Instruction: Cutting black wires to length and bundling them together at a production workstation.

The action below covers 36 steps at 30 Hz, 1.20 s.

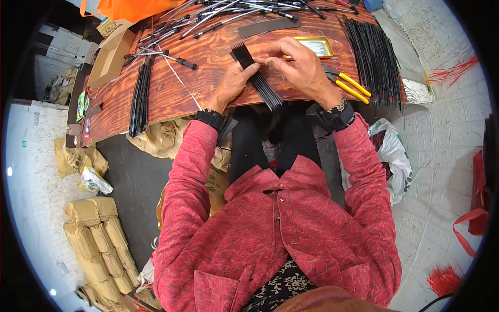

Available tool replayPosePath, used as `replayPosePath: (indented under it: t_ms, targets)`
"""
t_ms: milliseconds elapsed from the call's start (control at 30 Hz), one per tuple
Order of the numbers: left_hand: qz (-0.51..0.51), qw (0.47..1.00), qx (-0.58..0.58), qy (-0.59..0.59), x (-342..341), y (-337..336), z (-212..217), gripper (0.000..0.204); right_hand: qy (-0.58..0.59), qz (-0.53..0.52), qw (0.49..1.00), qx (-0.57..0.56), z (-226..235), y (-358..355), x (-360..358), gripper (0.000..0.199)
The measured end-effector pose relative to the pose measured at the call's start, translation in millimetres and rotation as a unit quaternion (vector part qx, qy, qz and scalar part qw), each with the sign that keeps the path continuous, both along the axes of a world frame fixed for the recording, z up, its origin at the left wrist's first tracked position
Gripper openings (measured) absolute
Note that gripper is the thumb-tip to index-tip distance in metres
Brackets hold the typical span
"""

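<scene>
My left hand (232, 86) is closed round a flat stack of thin black slats (266, 89), like the ribs of a folding fan, with the thumb across its face. The stack tilts over the table's near edge, and its upper ends are slightly spread. Close to its right side, my right hand (303, 68) has thumb and forefinger pinched together. Whatever those fingertips hold, if anything, is too small to make out. Behind the right hand sits a yellow-rimmed tray (331, 48) with fine, pale, pin-like pieces. Yellow-handled pliers (350, 89) lie beside my right wrist.
Black slats lie in a large pile (371, 60) at right and a narrower bundle (139, 101) at left. Silver-and-black rods (228, 18) are heaped at the back near a dark flat strip (268, 26). A cardboard box (110, 57) stands at the left edge.
</scene>
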<state>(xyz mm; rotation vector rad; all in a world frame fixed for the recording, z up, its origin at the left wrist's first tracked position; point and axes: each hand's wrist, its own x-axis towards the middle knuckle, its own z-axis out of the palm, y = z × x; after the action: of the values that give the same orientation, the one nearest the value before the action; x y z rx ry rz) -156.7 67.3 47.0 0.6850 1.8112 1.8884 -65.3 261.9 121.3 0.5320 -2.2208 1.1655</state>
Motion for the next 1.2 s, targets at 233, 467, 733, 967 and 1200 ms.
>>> replayPosePath:
  t_ms: [233, 467, 733, 967, 1200]
  targets:
    - [-0.080, 0.994, -0.070, 0.023, 1, -4, -4, 0.025, -0.094, 0.029, 0.994, 0.042, -4, 1, 6, 0.014]
    - [-0.151, 0.986, -0.042, 0.055, 15, -4, 2, 0.031, -0.186, 0.088, 0.977, 0.064, -25, 10, 20, 0.017]
    - [-0.138, 0.982, -0.103, 0.071, 22, -8, 10, 0.031, -0.190, 0.104, 0.976, -0.016, -29, 11, 18, 0.019]
    - [-0.141, 0.982, -0.071, 0.100, 26, -3, 9, 0.029, -0.249, 0.141, 0.900, -0.328, -10, 5, -1, 0.029]
    - [-0.138, 0.980, -0.017, 0.145, 23, -1, -2, 0.028, -0.251, 0.075, 0.927, -0.268, -14, -14, -7, 0.025]
